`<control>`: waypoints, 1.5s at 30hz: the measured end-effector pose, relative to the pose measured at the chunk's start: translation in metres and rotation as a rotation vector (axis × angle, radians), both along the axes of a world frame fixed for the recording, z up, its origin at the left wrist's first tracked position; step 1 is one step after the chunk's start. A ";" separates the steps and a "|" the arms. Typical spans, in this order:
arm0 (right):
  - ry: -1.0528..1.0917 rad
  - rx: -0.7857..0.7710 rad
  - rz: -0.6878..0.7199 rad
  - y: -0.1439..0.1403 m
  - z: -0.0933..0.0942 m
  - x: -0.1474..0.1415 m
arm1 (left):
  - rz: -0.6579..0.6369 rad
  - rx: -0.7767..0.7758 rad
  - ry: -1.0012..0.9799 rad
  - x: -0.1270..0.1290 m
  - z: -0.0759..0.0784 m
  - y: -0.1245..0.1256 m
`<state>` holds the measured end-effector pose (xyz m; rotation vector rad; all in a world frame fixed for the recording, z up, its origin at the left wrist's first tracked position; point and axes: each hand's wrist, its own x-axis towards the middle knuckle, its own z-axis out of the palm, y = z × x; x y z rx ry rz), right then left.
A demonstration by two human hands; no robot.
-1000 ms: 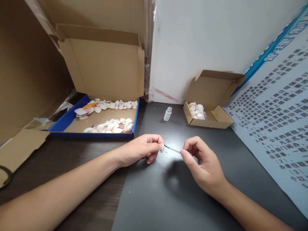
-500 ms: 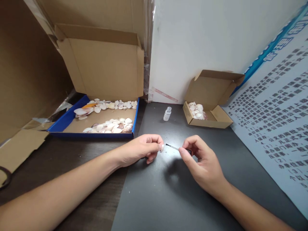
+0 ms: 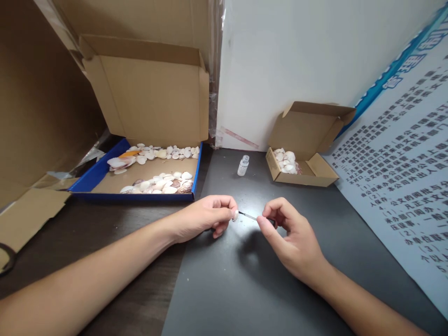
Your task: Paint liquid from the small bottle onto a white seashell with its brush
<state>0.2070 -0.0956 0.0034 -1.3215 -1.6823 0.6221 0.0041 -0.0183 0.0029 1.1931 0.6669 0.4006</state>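
Observation:
My left hand point(image 3: 206, 217) pinches a small pale shell point(image 3: 235, 215) between thumb and fingertips, just above the dark mat point(image 3: 245, 280). My right hand point(image 3: 289, 233) holds a thin brush point(image 3: 249, 216) by its dark cap, and the brush tip touches the shell. A small open glass bottle point(image 3: 243, 165) stands on the mat behind the hands.
A blue-edged cardboard box point(image 3: 140, 191) with several shells lies at the left, its lid raised. A smaller cardboard box point(image 3: 308, 177) with shells sits at the right near the white wall. A printed poster point(image 3: 402, 177) leans on the right. Cardboard sheets stand at the left.
My right hand has shifted slightly left, bringing the brush tip back against the shell. My left hand has stayed in place.

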 end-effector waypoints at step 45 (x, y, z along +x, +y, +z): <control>0.088 -0.091 0.007 0.007 -0.005 0.001 | 0.189 0.794 0.641 -0.076 0.067 0.030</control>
